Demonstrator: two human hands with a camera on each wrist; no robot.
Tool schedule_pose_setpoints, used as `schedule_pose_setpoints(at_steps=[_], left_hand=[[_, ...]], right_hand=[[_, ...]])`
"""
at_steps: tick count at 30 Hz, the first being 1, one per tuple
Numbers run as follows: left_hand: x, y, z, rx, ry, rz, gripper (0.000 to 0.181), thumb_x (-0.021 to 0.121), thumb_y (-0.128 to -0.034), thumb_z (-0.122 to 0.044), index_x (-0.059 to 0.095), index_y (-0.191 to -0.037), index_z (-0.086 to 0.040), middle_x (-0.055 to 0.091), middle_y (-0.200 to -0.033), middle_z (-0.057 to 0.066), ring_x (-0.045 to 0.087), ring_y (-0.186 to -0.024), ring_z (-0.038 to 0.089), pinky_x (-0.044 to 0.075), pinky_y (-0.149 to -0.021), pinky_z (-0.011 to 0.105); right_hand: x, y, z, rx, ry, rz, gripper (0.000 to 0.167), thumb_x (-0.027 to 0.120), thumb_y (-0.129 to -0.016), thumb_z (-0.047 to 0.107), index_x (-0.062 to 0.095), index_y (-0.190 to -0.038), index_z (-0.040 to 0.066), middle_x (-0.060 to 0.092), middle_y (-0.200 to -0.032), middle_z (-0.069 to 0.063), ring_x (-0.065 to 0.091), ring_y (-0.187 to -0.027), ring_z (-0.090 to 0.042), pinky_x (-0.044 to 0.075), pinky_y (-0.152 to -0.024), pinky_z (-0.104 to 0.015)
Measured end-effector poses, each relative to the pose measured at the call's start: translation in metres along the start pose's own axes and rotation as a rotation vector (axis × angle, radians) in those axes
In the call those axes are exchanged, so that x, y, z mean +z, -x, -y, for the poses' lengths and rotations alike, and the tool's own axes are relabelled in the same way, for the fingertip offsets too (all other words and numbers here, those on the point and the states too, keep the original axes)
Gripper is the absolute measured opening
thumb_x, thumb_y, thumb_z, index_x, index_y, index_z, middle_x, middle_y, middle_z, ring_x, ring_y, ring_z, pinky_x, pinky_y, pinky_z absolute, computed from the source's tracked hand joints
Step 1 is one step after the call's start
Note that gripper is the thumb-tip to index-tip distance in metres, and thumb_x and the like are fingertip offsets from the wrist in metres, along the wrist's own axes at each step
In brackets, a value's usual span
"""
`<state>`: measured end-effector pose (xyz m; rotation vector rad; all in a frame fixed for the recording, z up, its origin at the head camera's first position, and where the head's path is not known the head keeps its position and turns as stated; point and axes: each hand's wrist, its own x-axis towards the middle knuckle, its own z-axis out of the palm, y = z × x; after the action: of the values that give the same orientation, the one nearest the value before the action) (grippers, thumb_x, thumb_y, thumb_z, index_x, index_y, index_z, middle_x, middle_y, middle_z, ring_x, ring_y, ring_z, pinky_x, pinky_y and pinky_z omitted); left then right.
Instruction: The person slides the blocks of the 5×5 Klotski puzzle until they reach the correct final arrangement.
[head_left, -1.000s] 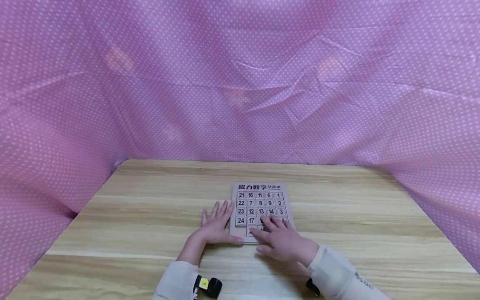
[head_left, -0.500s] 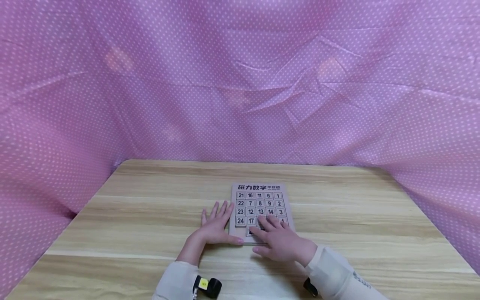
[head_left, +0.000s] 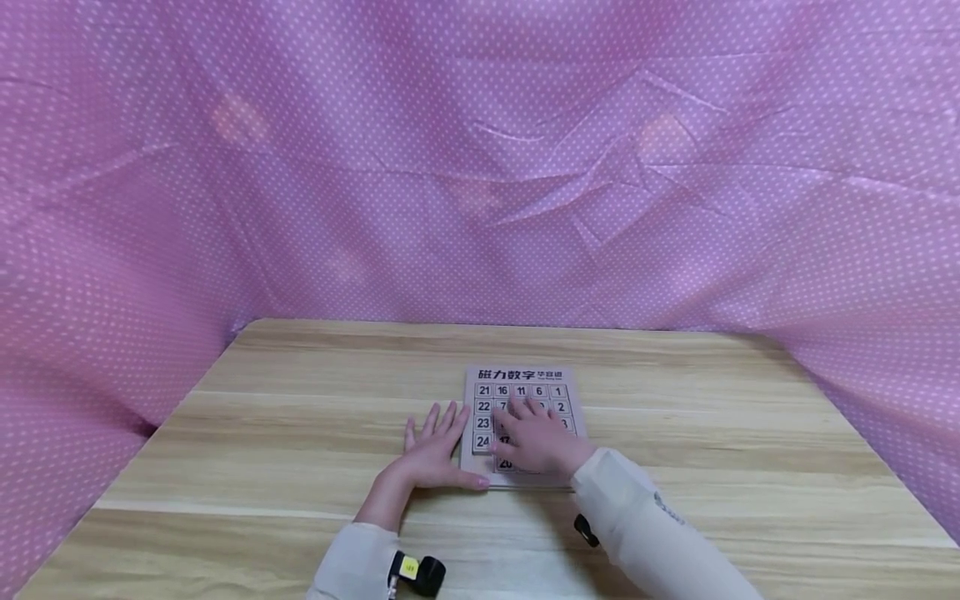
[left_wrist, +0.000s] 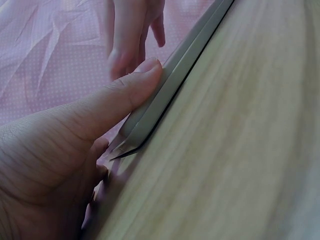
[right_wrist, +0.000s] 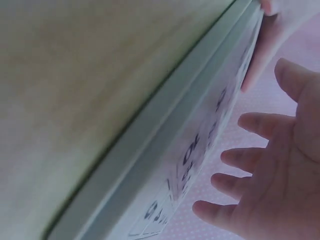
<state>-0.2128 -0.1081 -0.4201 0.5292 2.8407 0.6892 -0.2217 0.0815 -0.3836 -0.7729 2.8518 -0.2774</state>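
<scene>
Bare left hand (head_left: 432, 461): I see it where it was half a second ago, fingers straight and spread, clamped on nothing; the thumb touches the near edge of the flat, pale grey rectangular board (head_left: 480, 464), the index finger lies at its left edge.
Bare right hand (head_left: 534, 442): this is what has changed for me; it has moved up and left from the lower rows to the middle of the board. Its fingers are spread, gripping nothing, and my right wrist view shows the fingertips just off the face.
Board: on the worktop between the hands, black lettering along its far end; I find it in about the same place.
Pale square tiles with black numbers (head_left: 483, 407): 20 shows more plainly now, while 12, 13 and 14, readable before, are covered. The gap below 24 remains.
Loose off-white sleeves (head_left: 652, 525): the right one has shifted left with its hand; the left one has stayed.
Light wood-grain worktop (head_left: 300, 450): unchanged.
Pink cloth with white dots (head_left: 480, 167): hangs behind and at both sides, as before.
</scene>
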Motion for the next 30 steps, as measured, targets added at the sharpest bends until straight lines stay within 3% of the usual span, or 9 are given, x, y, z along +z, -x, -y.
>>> schedule_pose_setpoints(at_steps=[15, 30], left_hand=[[-0.001, -0.003, 0.005, -0.006, -0.01, 0.018, 0.113, 0.059, -0.0546, -0.07, 0.009, -0.14, -0.016, 0.003, -0.143, 0.009, -0.009, -0.127, 0.029, -0.014, -0.093, 0.053], [0.003, -0.001, 0.001, -0.015, 0.001, 0.001, 0.112, 0.061, -0.0549, -0.068, 0.011, -0.14, -0.015, 0.004, -0.143, 0.01, -0.008, -0.127, 0.03, -0.013, -0.093, 0.053]], right_hand=[[-0.002, -0.037, 0.001, 0.154, -0.005, 0.015, 0.061, 0.036, -0.085, 0.053, 0.028, -0.136, 0.021, 0.015, -0.141, -0.015, 0.01, -0.125, -0.038, 0.011, -0.095, -0.058], [0.001, -0.033, -0.003, 0.163, -0.006, 0.042, 0.055, 0.035, -0.087, 0.05, 0.028, -0.136, 0.026, 0.012, -0.141, -0.013, 0.006, -0.125, -0.038, 0.01, -0.094, -0.058]])
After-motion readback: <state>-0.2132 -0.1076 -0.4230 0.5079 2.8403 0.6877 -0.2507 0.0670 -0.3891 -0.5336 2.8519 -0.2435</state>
